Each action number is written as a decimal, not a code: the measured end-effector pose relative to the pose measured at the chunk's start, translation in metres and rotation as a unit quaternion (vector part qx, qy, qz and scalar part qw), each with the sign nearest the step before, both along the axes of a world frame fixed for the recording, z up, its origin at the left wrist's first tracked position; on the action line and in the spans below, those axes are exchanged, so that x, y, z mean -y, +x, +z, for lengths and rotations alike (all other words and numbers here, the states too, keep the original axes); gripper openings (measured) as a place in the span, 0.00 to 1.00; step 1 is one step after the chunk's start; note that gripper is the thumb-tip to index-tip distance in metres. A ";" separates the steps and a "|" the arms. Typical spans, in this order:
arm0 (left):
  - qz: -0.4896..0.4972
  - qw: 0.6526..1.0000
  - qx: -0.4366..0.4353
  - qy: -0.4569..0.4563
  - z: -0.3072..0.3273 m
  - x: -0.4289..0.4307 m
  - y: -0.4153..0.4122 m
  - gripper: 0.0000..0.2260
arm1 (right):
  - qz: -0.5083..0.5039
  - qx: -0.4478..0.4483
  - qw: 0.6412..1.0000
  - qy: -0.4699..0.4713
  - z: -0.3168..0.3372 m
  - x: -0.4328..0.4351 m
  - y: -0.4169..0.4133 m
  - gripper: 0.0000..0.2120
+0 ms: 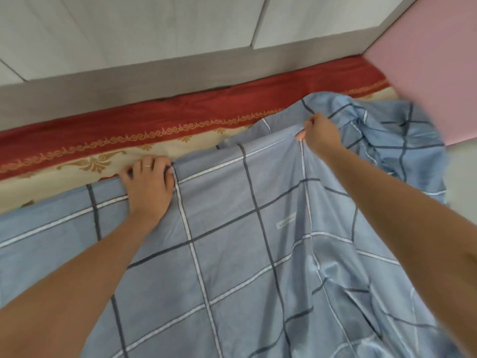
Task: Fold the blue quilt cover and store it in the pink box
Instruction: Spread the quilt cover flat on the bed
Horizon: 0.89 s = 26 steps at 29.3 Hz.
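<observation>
Head view: the cover (232,241) lies spread out and mostly flat, one blue checked layer filling the near and middle ground. Its right part is bunched in loose folds and not yet smoothed.

The left hand (149,184) sits on the cover's far edge with its fingers curled over the hem, gripping it and holding it down. The right hand (320,135) is further along the same edge, toward the bunched part. It pinches a fold of cloth between thumb and fingers and lifts it slightly, so a ridge runs back from the pinch.

Beyond the cover's far edge a red and cream sheet (154,120) shows, and beyond that a pale cabinet (129,34). A pink panel (426,60) stands past the cover's right end. It is blurred, and I cannot tell whether it is the box.

I judge this to be the early step of straightening the edge before the first fold, with nothing stored yet. The next move seems to call for drawing the far edge taut between the hands and shaking out the bunched end. The edge can then be brought over to meet the near one.
</observation>
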State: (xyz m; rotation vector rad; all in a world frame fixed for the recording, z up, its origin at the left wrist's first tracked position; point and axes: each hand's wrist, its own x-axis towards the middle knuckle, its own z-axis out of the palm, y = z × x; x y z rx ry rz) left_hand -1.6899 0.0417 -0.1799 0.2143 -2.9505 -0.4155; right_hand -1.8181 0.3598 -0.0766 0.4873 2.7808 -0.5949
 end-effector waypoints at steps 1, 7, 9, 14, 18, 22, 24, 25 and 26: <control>-0.031 0.999 -0.019 -0.011 -0.005 0.000 0.001 0.06 | -0.002 -0.033 0.999 -0.007 -0.004 0.001 0.001 0.10; -0.070 0.997 -0.016 -0.007 -0.014 -0.002 0.001 0.11 | 0.044 0.049 0.997 0.037 -0.043 -0.006 0.004 0.12; -0.064 0.998 -0.004 -0.006 -0.014 -0.001 0.000 0.12 | 0.115 0.094 0.976 0.156 -0.044 -0.009 0.002 0.16; -0.040 0.997 0.055 -0.027 -0.003 -0.003 -0.014 0.11 | 0.225 0.138 0.950 0.168 -0.029 0.014 -0.010 0.17; -0.045 0.998 0.033 -0.012 -0.003 0.000 -0.022 0.09 | 0.195 0.167 0.963 0.080 -0.025 0.012 -0.018 0.13; -0.041 0.998 0.013 -0.038 -0.013 -0.002 -0.019 0.08 | 0.214 0.101 0.970 0.060 -0.029 -0.007 -0.031 0.03; -0.044 0.998 0.013 -0.039 -0.014 -0.003 -0.020 0.09 | 0.181 0.050 0.982 0.035 -0.030 -0.015 -0.035 0.04; -0.044 0.998 0.011 -0.039 -0.014 -0.003 -0.021 0.09 | 0.170 0.035 0.985 0.021 -0.031 -0.018 -0.038 0.04; -0.044 0.998 0.009 -0.039 -0.014 -0.002 -0.022 0.10 | 0.161 0.025 0.987 0.010 -0.031 -0.020 -0.041 0.04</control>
